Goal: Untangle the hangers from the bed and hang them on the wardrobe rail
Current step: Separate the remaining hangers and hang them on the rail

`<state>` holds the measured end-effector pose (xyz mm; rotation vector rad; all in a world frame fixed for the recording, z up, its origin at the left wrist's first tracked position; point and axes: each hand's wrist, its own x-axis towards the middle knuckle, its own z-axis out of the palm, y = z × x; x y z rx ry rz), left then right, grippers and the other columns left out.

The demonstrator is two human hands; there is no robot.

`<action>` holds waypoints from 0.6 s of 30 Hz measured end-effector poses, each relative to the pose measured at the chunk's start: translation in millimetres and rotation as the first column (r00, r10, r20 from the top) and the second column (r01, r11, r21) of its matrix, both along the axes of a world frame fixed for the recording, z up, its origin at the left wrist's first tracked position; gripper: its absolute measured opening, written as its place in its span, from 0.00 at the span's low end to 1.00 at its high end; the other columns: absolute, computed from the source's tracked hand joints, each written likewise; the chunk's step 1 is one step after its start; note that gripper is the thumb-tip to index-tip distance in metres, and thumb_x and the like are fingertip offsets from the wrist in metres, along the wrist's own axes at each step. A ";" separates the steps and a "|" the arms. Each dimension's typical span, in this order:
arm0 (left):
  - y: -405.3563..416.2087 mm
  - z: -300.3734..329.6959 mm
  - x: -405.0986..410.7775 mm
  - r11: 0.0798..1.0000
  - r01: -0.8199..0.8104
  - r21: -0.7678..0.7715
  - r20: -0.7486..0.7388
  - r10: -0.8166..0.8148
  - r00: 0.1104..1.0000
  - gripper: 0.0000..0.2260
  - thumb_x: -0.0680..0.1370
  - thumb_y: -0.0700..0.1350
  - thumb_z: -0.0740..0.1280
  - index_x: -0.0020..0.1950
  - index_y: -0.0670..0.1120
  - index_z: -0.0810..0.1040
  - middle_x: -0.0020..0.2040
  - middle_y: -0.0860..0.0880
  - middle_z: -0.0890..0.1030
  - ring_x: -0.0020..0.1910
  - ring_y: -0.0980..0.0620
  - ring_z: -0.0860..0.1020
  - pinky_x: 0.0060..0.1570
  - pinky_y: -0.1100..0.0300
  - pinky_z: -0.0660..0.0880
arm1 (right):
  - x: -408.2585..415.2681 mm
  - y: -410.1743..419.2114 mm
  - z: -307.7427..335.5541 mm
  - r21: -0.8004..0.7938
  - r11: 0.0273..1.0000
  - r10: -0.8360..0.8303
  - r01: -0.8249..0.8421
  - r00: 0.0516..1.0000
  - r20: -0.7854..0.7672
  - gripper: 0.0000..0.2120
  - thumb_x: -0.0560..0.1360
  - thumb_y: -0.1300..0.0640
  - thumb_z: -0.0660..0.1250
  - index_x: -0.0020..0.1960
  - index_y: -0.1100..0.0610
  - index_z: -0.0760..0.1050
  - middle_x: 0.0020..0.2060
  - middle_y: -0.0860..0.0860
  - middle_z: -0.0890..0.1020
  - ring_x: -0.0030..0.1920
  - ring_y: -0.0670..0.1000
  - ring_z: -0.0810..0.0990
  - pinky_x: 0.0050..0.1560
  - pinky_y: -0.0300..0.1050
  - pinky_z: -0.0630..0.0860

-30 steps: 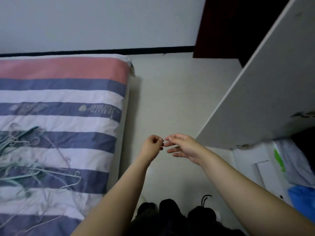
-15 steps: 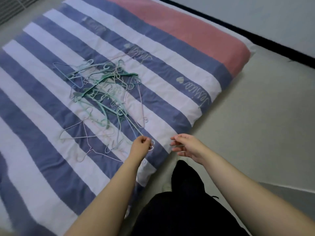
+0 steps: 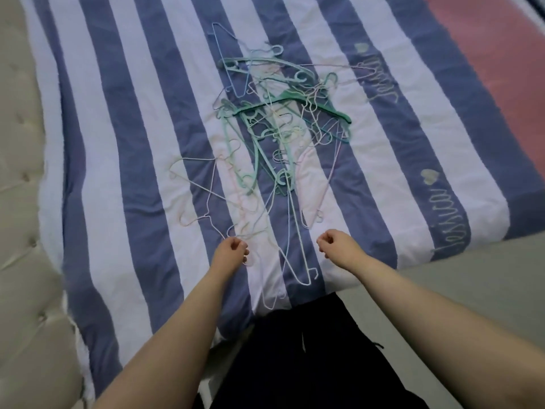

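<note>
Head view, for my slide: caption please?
Both hands reach a tangle of hangers lying on a striped bed.

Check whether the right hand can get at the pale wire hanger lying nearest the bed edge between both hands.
Probably yes. The right hand hovers just beside the pale wire hanger, which lies at the near side of the tangled hanger pile on the striped bedcover, with nothing between them.
</note>
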<state>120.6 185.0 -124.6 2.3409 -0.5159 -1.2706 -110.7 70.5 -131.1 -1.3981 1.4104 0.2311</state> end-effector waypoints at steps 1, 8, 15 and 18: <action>-0.8 -9.0 8.0 1.000 -0.005 0.019 0.009 0.005 1.000 0.05 0.80 0.40 0.60 0.49 0.40 0.74 0.43 0.42 0.79 0.38 0.47 0.78 0.37 0.62 0.76 | 9.9 -6.8 -6.3 0.009 1.000 0.004 -0.004 1.000 -0.006 0.09 0.76 0.54 0.61 0.44 0.59 0.75 0.44 0.56 0.83 0.45 0.57 0.81 0.50 0.48 0.75; -38.3 -75.7 68.4 0.995 0.077 0.060 0.053 -0.080 0.995 0.19 0.76 0.43 0.69 0.65 0.39 0.71 0.59 0.41 0.77 0.58 0.44 0.76 0.55 0.59 0.70 | 74.7 -43.4 -74.2 0.100 0.990 -0.097 0.099 0.995 -0.021 0.20 0.75 0.51 0.68 0.62 0.59 0.71 0.51 0.53 0.77 0.49 0.52 0.76 0.52 0.43 0.70; -94.9 -164.6 111.6 0.799 0.534 0.277 0.310 -0.601 0.737 0.33 0.78 0.59 0.61 0.76 0.41 0.58 0.74 0.42 0.65 0.73 0.44 0.63 0.73 0.50 0.55 | 128.6 -72.5 -156.1 0.021 0.958 -0.286 0.286 0.958 0.006 0.30 0.72 0.53 0.73 0.67 0.63 0.64 0.60 0.57 0.74 0.62 0.58 0.74 0.58 0.44 0.71; -116.4 -191.0 112.1 0.668 0.629 0.397 0.299 -0.743 0.599 0.40 0.75 0.69 0.54 0.77 0.42 0.54 0.72 0.42 0.69 0.72 0.46 0.66 0.75 0.50 0.47 | 141.8 -77.6 -192.3 -0.003 0.955 -0.296 0.297 0.954 -0.036 0.34 0.67 0.48 0.76 0.64 0.62 0.64 0.61 0.59 0.74 0.61 0.60 0.75 0.61 0.52 0.73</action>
